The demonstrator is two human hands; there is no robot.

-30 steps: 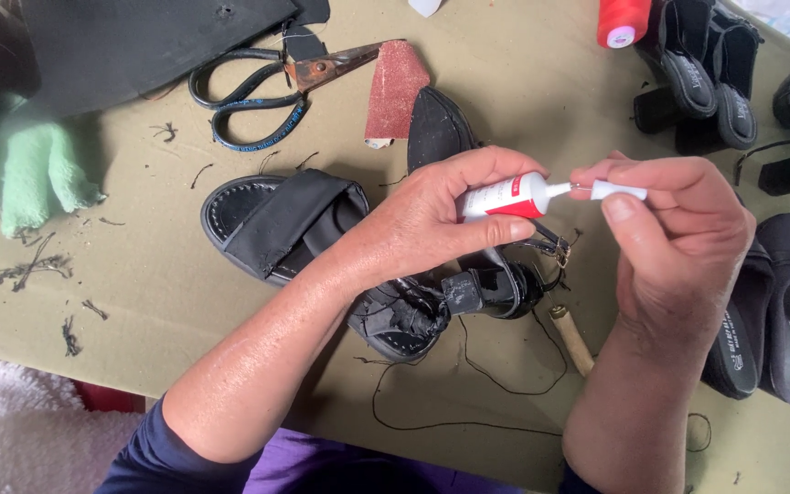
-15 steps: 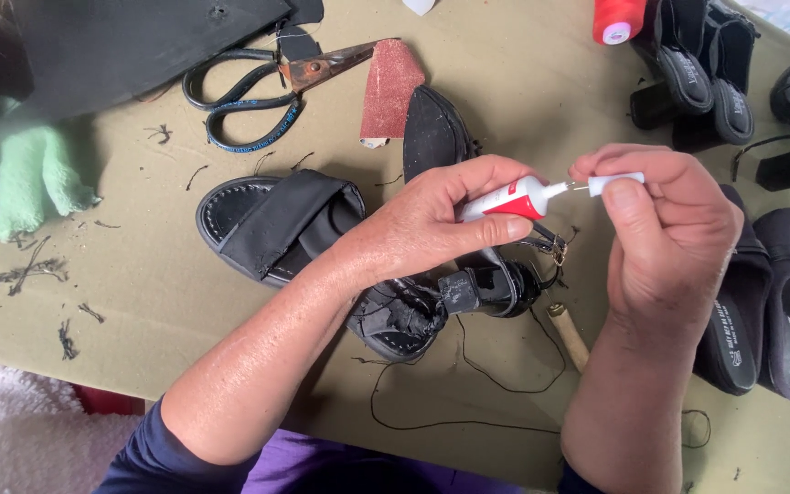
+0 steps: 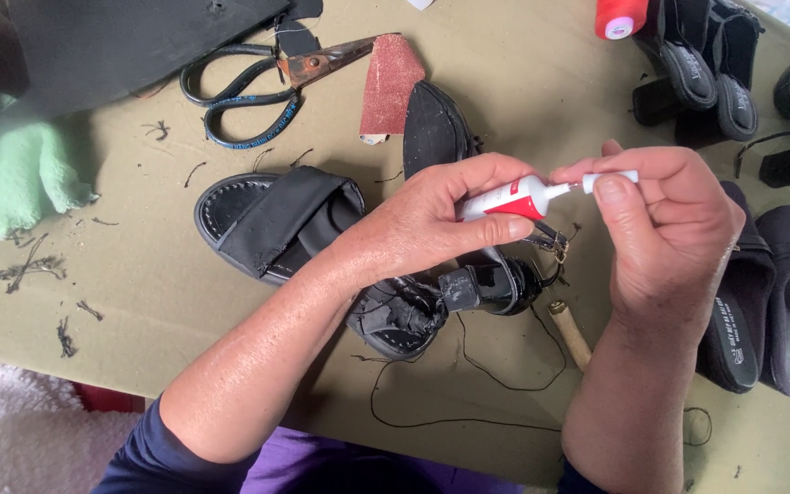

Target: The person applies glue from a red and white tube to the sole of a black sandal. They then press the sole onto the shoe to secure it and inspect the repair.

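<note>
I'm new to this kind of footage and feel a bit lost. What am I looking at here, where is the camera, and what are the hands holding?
There is no machine here: these are a person's two bare hands, filmed by a camera worn on their head and looking down at a green-covered table. The left hand grips a small red and white tube. The right hand pinches the tube's white cap at its tip. Under the hands lies a black sandal, with a second strappy black shoe and loose black thread beside it. Further back are black-handled scissors, a reddish piece of sandpaper and a green cloth. More black shoes sit to the right.
</note>
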